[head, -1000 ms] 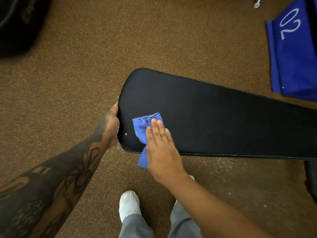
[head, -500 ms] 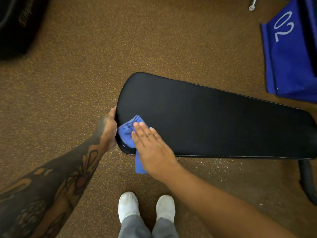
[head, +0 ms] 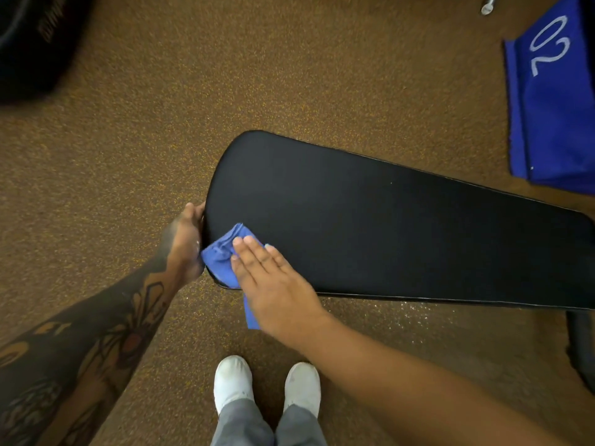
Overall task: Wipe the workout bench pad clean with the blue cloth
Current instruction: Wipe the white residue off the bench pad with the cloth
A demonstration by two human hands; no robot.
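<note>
One long black padded workout bench pad (head: pixel 386 236), one crumpled blue cloth (head: pixel 222 255), two hands, two white shoes (head: pixel 232 381) on the brown speckled floor (head: pixel 289 75), and one blue fabric panel marked 02 (head: pixel 553 107) at far right. The pad is matte and smooth, with a rounded end at left. The cloth lies bunched on that end's near corner, a tail hanging over the near edge. The right hand (head: pixel 277 284) presses it down, fingers straight and close together. The left hand (head: pixel 185 243) clasps the pad's rounded end, curled round its edge
</note>
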